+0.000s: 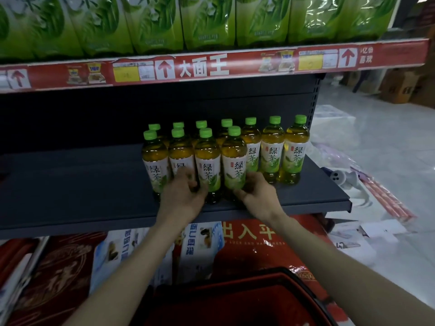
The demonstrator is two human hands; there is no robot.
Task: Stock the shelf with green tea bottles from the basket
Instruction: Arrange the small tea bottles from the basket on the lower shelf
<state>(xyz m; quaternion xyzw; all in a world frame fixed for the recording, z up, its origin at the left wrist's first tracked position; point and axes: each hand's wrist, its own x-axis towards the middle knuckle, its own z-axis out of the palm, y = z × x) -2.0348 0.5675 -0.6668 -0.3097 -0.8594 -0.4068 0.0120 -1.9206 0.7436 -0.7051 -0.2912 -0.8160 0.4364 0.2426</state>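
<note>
Green-capped amber tea bottles (pixel 273 149) stand upright on the dark grey metal shelf (pixel 70 189), left hand (pixel 182 195) and right hand (pixel 257 192) each gripping one near bottle.

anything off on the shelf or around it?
All green tea bottles stand upright, nothing spilled. The red price strip above looks wrinkled, peeling left of centre; loose plastic wrapping litters the floor at right.

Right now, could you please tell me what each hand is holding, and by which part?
The left hand grips the second green-capped plastic tea bottle of the front row, the right hand the fourth bottle, both by the lower label.
</note>
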